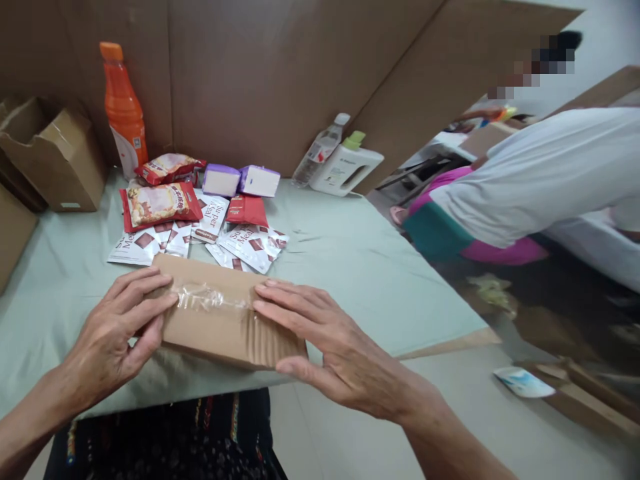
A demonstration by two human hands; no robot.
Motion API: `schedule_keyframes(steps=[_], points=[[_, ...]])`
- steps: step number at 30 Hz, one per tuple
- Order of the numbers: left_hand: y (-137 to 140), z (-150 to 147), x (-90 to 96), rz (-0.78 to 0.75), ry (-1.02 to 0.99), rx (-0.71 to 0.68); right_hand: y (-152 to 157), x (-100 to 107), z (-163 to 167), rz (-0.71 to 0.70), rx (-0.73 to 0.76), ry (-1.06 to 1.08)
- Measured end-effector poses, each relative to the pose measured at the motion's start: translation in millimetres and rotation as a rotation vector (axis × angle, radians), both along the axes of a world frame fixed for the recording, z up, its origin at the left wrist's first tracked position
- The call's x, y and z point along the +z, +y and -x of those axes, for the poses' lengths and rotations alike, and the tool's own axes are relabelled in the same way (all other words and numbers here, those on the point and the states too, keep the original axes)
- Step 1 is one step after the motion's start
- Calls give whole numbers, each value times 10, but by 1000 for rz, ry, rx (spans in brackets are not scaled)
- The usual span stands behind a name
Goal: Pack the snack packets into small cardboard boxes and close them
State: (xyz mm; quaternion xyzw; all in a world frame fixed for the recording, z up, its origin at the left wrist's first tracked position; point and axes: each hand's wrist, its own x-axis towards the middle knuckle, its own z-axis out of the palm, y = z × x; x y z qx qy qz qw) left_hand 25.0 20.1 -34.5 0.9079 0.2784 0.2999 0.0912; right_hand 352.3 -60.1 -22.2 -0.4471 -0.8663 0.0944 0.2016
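Observation:
A closed brown cardboard box [210,327] lies at the front edge of the cloth-covered table, crumpled clear tape [203,297] across its top. My left hand [123,323] holds its left end, fingers over the top and thumb low by the near side. At the other end my right hand [333,333] grips the box, with fingers on the top face and the thumb at the near right corner. Just behind the box lie several white "Super Meal" sachets [250,243], red snack packets [163,205] and two purple-and-white packs [221,180].
An orange drink bottle [123,110] stands back left beside open cardboard boxes [75,160]. Toward the right rear, a clear bottle [320,150] leans by a white jug [345,167]. Cardboard panels [260,80] wall the back. Another person [540,173] bends over at right.

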Motion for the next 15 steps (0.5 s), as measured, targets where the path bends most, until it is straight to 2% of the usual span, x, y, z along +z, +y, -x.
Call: schedule_keyframes(steps=[5,10,15], points=[[56,9,-43,5,-33,1,180,54,17,38,69,-123],[53,27,-118,-9,-70,32,354,108,199,149,115,-213],[-144,24,-146,-27,-38,27,152,281,209,169,102,-236]])
